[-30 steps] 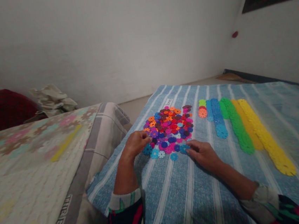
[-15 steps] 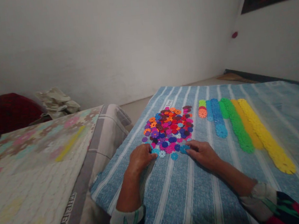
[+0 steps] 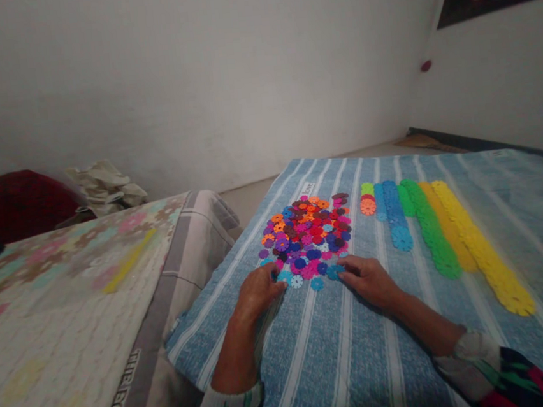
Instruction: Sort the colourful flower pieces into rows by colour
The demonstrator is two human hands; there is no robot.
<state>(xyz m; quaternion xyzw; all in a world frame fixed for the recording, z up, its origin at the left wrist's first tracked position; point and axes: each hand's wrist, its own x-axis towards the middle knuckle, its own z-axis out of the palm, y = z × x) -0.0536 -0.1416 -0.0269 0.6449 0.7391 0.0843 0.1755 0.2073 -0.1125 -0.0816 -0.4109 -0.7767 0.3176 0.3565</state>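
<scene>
A loose pile of flower-shaped plastic discs [image 3: 308, 229] in red, orange, purple, pink and dark blue lies on the striped blue cloth [image 3: 309, 353]. At its near left edge, my left hand [image 3: 260, 289] has thumb and fingers closed on light-blue discs [image 3: 285, 277]. My right hand [image 3: 368, 280], at the near right edge, pinches a blue disc [image 3: 334, 271]. Between the hands, a pale disc [image 3: 297, 281] and a single blue disc [image 3: 316, 283] lie on the cloth. The left fingertips are partly hidden.
To the right, overlapping rows of discs lie sorted by colour: a yellow row [image 3: 484, 244], a green row [image 3: 430, 230], a blue row [image 3: 396, 214] and a short red-orange row [image 3: 368, 200]. A patterned bed cover [image 3: 94, 310] is at left, past a gap. A wall [image 3: 221, 80] stands behind.
Both hands stay almost where they were, at the near edge of the pile. The left wrist shifts very slightly; the discs look the same.
</scene>
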